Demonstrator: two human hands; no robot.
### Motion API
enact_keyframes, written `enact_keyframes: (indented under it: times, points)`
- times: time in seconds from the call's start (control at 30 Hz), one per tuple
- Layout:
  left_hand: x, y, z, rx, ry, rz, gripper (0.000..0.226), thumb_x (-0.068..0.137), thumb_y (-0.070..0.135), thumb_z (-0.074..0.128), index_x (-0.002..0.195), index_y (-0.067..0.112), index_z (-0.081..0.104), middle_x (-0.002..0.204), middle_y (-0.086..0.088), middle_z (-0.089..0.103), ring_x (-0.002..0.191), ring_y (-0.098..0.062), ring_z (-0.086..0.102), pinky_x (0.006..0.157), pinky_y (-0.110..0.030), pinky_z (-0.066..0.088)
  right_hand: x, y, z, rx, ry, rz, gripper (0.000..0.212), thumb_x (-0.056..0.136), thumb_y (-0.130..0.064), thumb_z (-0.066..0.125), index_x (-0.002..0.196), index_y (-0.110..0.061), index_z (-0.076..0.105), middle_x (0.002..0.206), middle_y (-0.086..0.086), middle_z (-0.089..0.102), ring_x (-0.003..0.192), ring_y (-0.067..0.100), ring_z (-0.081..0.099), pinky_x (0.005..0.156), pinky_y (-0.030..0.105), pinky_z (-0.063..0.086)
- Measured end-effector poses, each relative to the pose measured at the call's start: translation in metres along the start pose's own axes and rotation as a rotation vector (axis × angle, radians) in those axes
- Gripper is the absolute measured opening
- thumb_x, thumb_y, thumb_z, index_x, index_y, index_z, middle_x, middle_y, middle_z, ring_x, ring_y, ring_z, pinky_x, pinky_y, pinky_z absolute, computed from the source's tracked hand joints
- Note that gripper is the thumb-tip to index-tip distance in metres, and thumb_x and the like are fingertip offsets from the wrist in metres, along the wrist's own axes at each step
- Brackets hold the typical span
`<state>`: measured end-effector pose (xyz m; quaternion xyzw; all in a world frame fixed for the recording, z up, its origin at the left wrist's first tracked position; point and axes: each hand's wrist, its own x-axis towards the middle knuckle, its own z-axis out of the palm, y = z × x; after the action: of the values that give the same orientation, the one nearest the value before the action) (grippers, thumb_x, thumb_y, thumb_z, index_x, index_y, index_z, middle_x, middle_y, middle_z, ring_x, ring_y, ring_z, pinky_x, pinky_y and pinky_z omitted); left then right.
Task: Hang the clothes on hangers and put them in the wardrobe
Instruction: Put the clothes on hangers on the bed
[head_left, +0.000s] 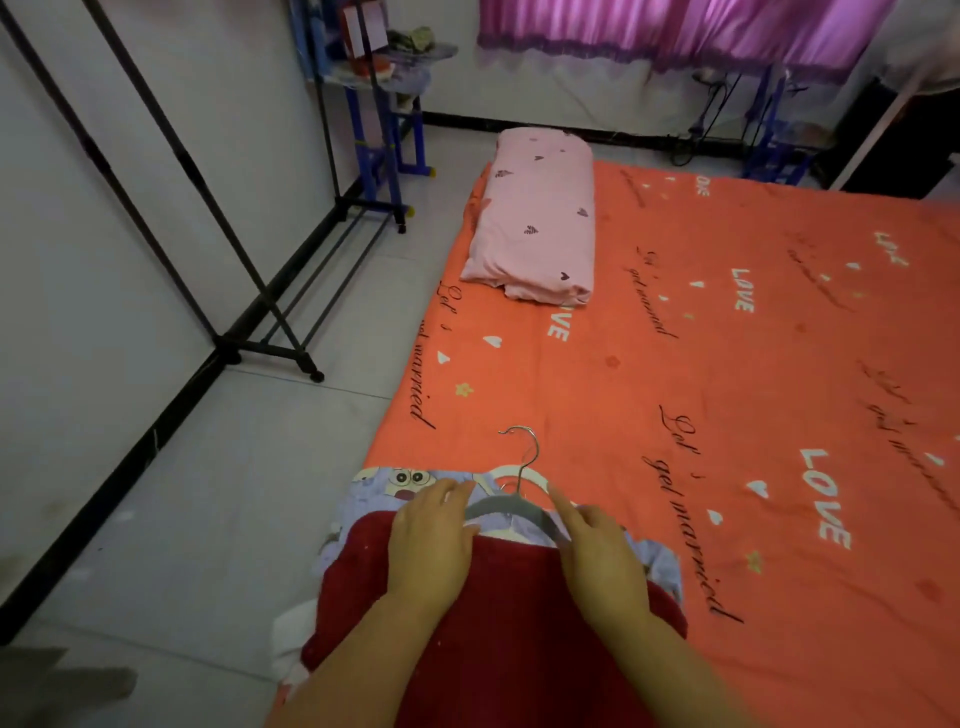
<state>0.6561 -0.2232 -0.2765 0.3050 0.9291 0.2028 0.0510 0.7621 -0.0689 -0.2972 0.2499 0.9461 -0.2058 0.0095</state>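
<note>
The grey hanger (498, 506) lies at the neck of the red garment (498, 623), which sits on the near corner of the orange bed sheet (727, 364), over a blue cartoon-print piece (379, 486). My left hand (431, 535) lies flat, fingers straight, beside the hanger's left arm. My right hand (597, 556) is loose, forefinger out on the right arm — neither grips anything. I judge it best to pin the collar, then feed one shoulder in at a time — hook kept clear.
</note>
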Motion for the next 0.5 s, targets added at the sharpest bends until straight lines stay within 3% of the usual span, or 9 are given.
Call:
enact_keyframes:
  times: [0.1, 0.23, 0.33, 0.5]
  points:
    - [0.006, -0.009, 0.024, 0.077, -0.133, -0.059, 0.051, 0.093, 0.035, 0.049, 0.142, 0.026, 0.035, 0.149, 0.002, 0.032, 0.134, -0.017, 0.033, 0.106, -0.031, 0.027, 0.019, 0.014, 0.02, -0.057, -0.144, 0.079, 0.06, 0.093, -0.016, 0.046, 0.148, -0.026, 0.023, 0.139, 0.007, 0.039, 0.12, 0.023, 0.045, 0.092, 0.029, 0.041]
    - [0.0, -0.016, 0.036, 0.186, -0.278, -0.073, 0.05, 0.091, 0.044, 0.049, 0.137, 0.027, 0.039, 0.137, 0.004, 0.042, 0.125, -0.016, 0.039, 0.102, -0.031, 0.031, 0.007, 0.024, 0.032, -0.109, -0.279, 0.054, 0.059, 0.09, -0.027, 0.052, 0.145, -0.026, 0.029, 0.134, 0.004, 0.043, 0.118, 0.023, 0.046, 0.094, 0.03, 0.042]
    - [0.0, -0.016, 0.028, 0.225, -0.294, -0.057, 0.048, 0.09, 0.043, 0.05, 0.134, 0.026, 0.043, 0.125, 0.005, 0.05, 0.117, -0.016, 0.046, 0.097, -0.03, 0.035, -0.004, 0.031, 0.026, -0.138, -0.311, 0.064, 0.054, 0.09, -0.03, 0.053, 0.141, -0.026, 0.036, 0.131, 0.002, 0.045, 0.117, 0.021, 0.047, 0.094, 0.029, 0.042]
    - [0.001, -0.008, 0.0, 0.26, -0.321, -0.043, 0.047, 0.091, 0.042, 0.049, 0.135, 0.026, 0.041, 0.13, 0.003, 0.048, 0.12, -0.018, 0.045, 0.097, -0.032, 0.035, -0.02, 0.028, -0.006, -0.157, -0.273, 0.097, 0.047, 0.09, -0.03, 0.05, 0.137, -0.024, 0.042, 0.13, 0.001, 0.047, 0.119, 0.018, 0.046, 0.093, 0.027, 0.041]
